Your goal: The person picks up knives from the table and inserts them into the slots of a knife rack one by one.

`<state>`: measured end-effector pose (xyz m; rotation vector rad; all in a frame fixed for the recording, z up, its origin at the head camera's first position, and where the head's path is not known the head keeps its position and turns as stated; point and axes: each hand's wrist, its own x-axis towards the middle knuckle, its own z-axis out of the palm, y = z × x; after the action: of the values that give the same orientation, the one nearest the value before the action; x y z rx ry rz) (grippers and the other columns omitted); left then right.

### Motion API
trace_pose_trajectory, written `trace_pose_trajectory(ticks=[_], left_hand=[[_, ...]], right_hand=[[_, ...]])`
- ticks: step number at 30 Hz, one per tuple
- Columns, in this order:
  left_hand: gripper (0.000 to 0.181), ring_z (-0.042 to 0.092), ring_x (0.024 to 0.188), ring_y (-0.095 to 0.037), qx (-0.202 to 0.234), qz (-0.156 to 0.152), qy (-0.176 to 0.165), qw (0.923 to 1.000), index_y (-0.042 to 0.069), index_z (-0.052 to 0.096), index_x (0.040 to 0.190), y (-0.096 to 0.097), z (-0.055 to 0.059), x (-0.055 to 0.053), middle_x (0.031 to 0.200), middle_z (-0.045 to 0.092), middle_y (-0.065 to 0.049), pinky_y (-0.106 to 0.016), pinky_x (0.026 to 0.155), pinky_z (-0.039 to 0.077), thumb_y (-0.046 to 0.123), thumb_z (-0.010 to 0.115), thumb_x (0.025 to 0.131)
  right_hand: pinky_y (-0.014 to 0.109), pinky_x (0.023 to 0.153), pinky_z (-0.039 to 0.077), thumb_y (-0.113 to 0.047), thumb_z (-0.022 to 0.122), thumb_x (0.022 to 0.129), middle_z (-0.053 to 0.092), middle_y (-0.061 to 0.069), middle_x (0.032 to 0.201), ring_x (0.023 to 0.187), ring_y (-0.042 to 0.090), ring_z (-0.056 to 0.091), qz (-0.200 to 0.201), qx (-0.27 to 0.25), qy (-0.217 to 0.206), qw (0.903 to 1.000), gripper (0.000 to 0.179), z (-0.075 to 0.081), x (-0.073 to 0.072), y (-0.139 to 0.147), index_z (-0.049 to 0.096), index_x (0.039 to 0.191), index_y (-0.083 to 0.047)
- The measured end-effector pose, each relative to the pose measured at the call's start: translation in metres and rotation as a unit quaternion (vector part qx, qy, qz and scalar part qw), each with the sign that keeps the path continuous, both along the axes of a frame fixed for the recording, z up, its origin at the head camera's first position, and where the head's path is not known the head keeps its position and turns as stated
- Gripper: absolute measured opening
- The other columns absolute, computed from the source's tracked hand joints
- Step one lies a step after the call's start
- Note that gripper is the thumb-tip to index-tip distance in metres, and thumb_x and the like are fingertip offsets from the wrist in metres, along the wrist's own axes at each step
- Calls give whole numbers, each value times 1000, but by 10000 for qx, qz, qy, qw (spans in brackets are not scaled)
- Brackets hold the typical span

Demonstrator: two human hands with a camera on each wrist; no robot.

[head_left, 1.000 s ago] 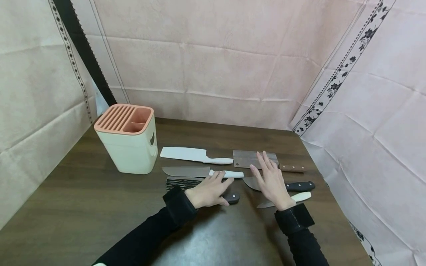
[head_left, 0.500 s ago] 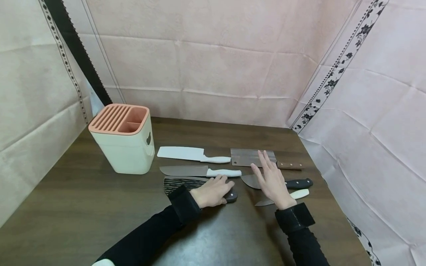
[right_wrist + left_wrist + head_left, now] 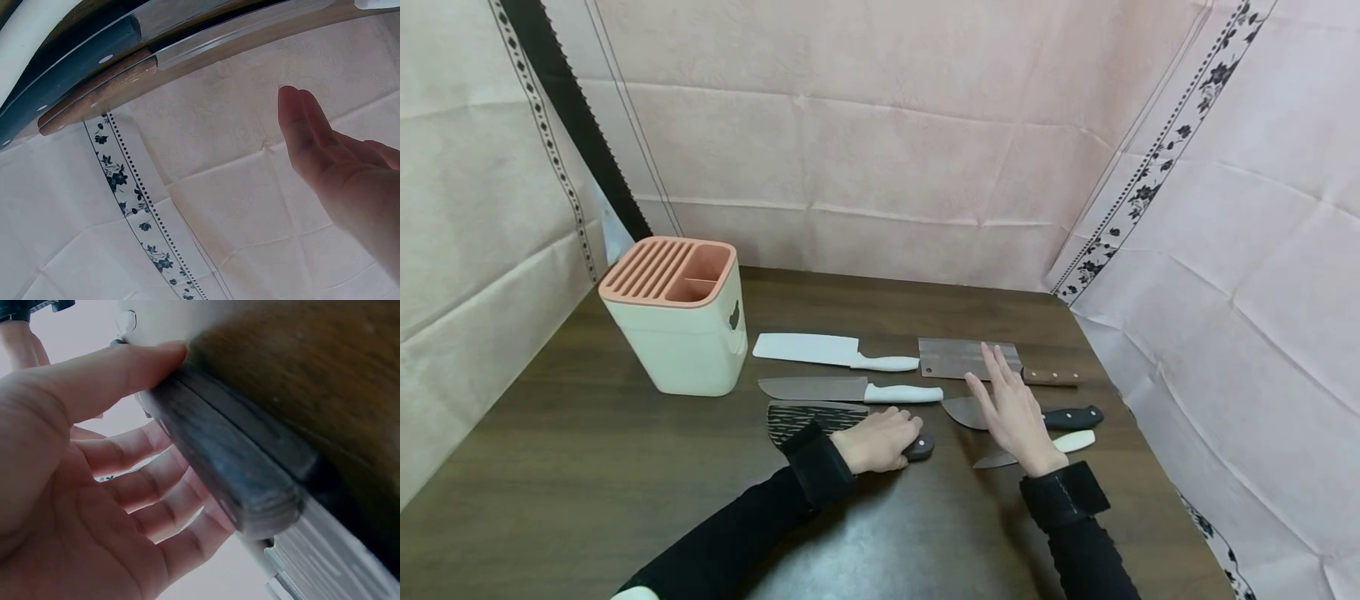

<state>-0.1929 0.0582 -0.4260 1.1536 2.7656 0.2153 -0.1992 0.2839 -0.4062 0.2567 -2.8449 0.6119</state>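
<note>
A: Item in hand and its appearance?

B: The knife (image 3: 816, 419). Broad, dark blade, marked with pale broken streaks, with a greyer strip along its far edge. The handle (image 3: 219, 450) is black, a seam running along its narrow side and pale rivets on its face.

A: Location?

B: At the table (image 3: 625, 475), on the near side of a white-handled knife (image 3: 904, 393). Blade points left, handle right. The cuff (image 3: 816, 462) hides part of the blade. Whether any of it is off the wood, I cannot tell.

A: Relation to the left fingers?

B: The left hand (image 3: 876, 440) grips the handle: thumb on one side, bent fingers (image 3: 150, 482) on the other, palm standing off. The handle's end shows beyond the fingers.

A: Right?

B: The right hand (image 3: 1015, 417) holds nothing. Fingers extended, thumb apart; it overlaps the cleaver (image 3: 951, 358) in the head view.
</note>
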Motion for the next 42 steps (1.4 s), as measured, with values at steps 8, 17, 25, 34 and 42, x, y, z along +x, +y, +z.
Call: trace_pose_trajectory(ticks=[8, 17, 25, 34, 42], left_hand=[[34, 61, 96, -19, 221, -115, 85, 9997, 11, 60, 109, -2, 0, 0, 105, 63, -5, -29, 76, 51, 15, 76, 79], [29, 58, 87, -15, 794, -334, 296, 9958, 7, 61, 109, -15, 24, -3, 101, 62, -5, -27, 73, 49, 14, 73, 84], [25, 54, 81, -15, 1495, -70, 233, 9885, 3, 60, 108, -38, 61, -9, 97, 61, -6, -29, 69, 47, 11, 71, 86], [32, 58, 91, -18, 1978, 474, -145, 9790, 1, 57, 119, -72, 99, -15, 107, 62, -9, -34, 81, 52, 14, 66, 91], [35, 59, 97, -25, 2384, 720, -12, 9685, -2, 56, 123, -103, 122, -17, 111, 63, -14, -41, 84, 52, 15, 64, 93]], right_hand=[[63, 105, 34, -51, 35, 102, 23, 20, 158, 134, 48, 38, 27, -11, 20, 10000, 65, -1, 1, -1, 22, 154, -15], [64, 105, 34, -49, 35, 102, 25, 22, 157, 133, 50, 38, 44, 9, -31, 10000, 64, -2, 0, -1, 22, 154, -13], [64, 105, 34, -50, 36, 102, 25, 21, 157, 135, 48, 37, 93, -49, -5, 9999, 66, 0, 1, -2, 22, 154, -13], [64, 104, 35, -50, 37, 101, 26, 22, 157, 136, 48, 37, 107, -124, 46, 9999, 66, -1, 5, -3, 20, 155, -15], [64, 104, 33, -48, 38, 102, 26, 22, 157, 136, 48, 36, 212, -131, 91, 9996, 65, 3, 2, -7, 20, 154, -14]])
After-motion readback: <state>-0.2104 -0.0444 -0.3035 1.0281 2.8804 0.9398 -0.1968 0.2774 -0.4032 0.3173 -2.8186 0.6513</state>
